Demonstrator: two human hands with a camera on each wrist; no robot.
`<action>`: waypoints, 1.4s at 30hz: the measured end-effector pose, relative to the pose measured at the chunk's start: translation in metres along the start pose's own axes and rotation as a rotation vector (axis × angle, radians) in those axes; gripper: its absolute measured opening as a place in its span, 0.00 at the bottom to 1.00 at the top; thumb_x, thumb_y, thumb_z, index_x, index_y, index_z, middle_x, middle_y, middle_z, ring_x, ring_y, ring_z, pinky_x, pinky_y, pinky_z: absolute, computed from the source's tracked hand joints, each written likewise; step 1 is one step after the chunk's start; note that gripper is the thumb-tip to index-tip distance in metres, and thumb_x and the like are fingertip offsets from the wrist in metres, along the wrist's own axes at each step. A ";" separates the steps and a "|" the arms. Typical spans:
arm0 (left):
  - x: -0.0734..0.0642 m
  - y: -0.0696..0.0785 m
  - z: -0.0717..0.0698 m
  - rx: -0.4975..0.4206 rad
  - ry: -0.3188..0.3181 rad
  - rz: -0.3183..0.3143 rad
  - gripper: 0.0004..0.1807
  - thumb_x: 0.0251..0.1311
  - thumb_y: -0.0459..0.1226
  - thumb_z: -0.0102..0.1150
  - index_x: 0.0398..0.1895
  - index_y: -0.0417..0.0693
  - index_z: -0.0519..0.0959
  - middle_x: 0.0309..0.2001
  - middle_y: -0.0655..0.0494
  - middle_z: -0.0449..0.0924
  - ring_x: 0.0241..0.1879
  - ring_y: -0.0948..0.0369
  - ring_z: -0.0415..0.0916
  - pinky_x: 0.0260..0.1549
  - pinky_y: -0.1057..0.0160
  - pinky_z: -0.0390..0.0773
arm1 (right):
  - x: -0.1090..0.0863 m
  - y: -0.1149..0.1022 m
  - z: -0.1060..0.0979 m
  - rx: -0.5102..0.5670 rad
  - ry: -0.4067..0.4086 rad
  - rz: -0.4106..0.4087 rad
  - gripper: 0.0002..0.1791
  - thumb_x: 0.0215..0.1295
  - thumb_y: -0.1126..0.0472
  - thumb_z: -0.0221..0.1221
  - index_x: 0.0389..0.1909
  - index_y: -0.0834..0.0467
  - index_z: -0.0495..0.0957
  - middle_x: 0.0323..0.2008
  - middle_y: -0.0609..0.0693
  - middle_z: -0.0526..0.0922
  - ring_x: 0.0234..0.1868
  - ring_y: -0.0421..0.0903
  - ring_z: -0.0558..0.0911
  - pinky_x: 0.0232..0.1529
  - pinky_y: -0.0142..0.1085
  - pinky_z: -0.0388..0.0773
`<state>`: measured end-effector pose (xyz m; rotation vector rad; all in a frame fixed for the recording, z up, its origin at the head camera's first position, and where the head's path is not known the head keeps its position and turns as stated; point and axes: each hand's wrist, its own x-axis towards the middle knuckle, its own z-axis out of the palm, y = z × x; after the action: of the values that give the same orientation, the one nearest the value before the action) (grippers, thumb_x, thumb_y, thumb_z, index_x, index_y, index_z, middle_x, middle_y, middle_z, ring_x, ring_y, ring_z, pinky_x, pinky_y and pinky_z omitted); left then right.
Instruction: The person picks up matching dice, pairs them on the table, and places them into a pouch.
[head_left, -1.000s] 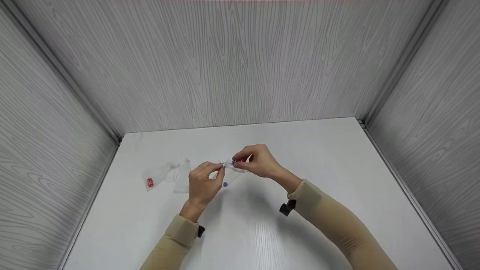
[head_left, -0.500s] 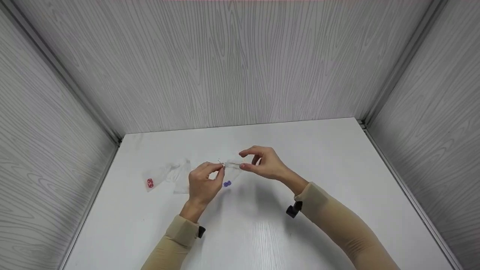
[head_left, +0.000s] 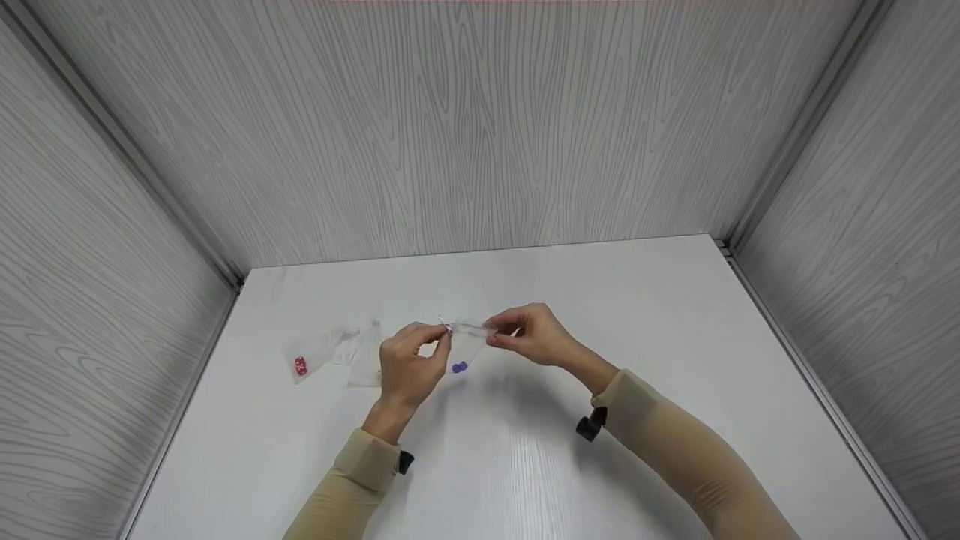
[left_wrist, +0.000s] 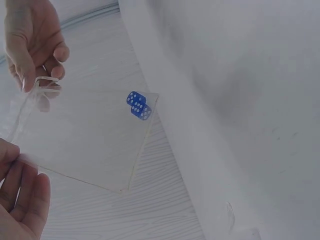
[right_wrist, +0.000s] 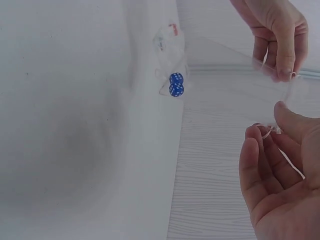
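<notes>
My left hand [head_left: 409, 367] pinches one side of the mouth of a small clear drawstring bag [left_wrist: 85, 135]. At the other side of that mouth, my right hand [head_left: 536, 337] holds the rim between thumb and fingers, with a bit of its white cord [right_wrist: 272, 131] showing. The bag hangs between the hands, its top edge stretched across. Down in its bottom corner lie two blue dice [left_wrist: 137, 104] with white pips, one against the other. In the head view the dice show just right of the left wrist.
On the white table [head_left: 637, 300], left of my left hand, lies another clear bag with red dice [head_left: 301, 365] in it. White cord [head_left: 345, 349] trails from it. A further clear bag [head_left: 364, 367] lies partly hidden behind the left hand. Wood-grain panels surround the table.
My right hand has let go of a blue die, which dropped into the bag beside the other one. It then took hold of the bag's right rim. The left hand has barely moved.
</notes>
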<state>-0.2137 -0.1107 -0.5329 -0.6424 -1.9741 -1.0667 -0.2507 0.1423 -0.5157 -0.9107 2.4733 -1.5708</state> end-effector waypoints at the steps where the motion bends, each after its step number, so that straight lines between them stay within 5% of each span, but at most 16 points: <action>1: 0.000 0.000 0.000 -0.003 0.000 -0.002 0.05 0.59 0.27 0.73 0.34 0.45 0.91 0.32 0.53 0.89 0.32 0.59 0.87 0.34 0.62 0.87 | 0.000 0.000 0.000 0.005 0.005 0.002 0.10 0.69 0.60 0.72 0.48 0.59 0.91 0.41 0.51 0.92 0.35 0.45 0.88 0.34 0.31 0.85; 14: -0.004 0.000 0.000 0.034 -0.112 -0.097 0.06 0.62 0.30 0.73 0.41 0.44 0.88 0.35 0.55 0.90 0.33 0.61 0.87 0.33 0.59 0.88 | -0.003 -0.004 -0.009 -0.013 0.049 -0.055 0.06 0.70 0.63 0.70 0.41 0.63 0.92 0.33 0.50 0.91 0.30 0.44 0.87 0.32 0.30 0.84; 17: -0.003 0.001 -0.001 0.050 -0.164 -0.160 0.17 0.61 0.34 0.76 0.51 0.43 0.82 0.45 0.52 0.88 0.36 0.58 0.88 0.34 0.57 0.89 | -0.005 -0.003 -0.011 -0.028 0.050 -0.055 0.06 0.70 0.63 0.70 0.40 0.61 0.92 0.33 0.49 0.91 0.30 0.43 0.86 0.32 0.30 0.84; 20: -0.001 0.003 -0.001 0.075 -0.261 -0.207 0.36 0.59 0.39 0.78 0.69 0.45 0.73 0.65 0.47 0.78 0.43 0.55 0.88 0.37 0.56 0.89 | -0.006 -0.003 -0.014 -0.035 0.053 -0.042 0.05 0.70 0.63 0.70 0.40 0.60 0.92 0.33 0.49 0.91 0.30 0.43 0.86 0.32 0.30 0.84; 24: 0.004 0.004 0.000 0.064 -0.414 -0.201 0.47 0.61 0.43 0.77 0.81 0.50 0.63 0.78 0.48 0.65 0.48 0.53 0.87 0.38 0.56 0.89 | -0.008 -0.001 -0.017 -0.053 0.059 -0.023 0.04 0.70 0.63 0.70 0.39 0.59 0.93 0.32 0.48 0.91 0.29 0.42 0.85 0.31 0.29 0.83; 29: 0.009 0.004 0.002 -0.015 -0.462 -0.152 0.26 0.70 0.41 0.71 0.67 0.43 0.80 0.56 0.50 0.85 0.44 0.54 0.87 0.38 0.55 0.89 | -0.010 0.000 -0.018 -0.061 0.053 -0.015 0.05 0.70 0.62 0.71 0.40 0.59 0.93 0.33 0.48 0.91 0.29 0.42 0.86 0.31 0.30 0.84; 33: 0.012 0.004 0.003 -0.029 -0.433 -0.115 0.11 0.71 0.38 0.69 0.50 0.41 0.89 0.39 0.54 0.88 0.38 0.60 0.87 0.38 0.59 0.89 | -0.012 -0.001 -0.019 -0.057 0.054 -0.001 0.05 0.69 0.62 0.71 0.39 0.60 0.92 0.32 0.48 0.91 0.29 0.43 0.86 0.30 0.30 0.83; 42: 0.017 0.005 0.000 0.037 -0.415 -0.055 0.06 0.67 0.38 0.71 0.39 0.44 0.93 0.32 0.57 0.88 0.29 0.67 0.81 0.30 0.66 0.84 | -0.016 -0.005 -0.025 -0.049 0.046 -0.008 0.04 0.69 0.62 0.72 0.38 0.59 0.93 0.31 0.50 0.90 0.28 0.43 0.84 0.29 0.29 0.82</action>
<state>-0.2195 -0.1073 -0.5171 -0.8462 -2.3715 -0.9842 -0.2446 0.1690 -0.5032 -0.9015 2.5533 -1.5576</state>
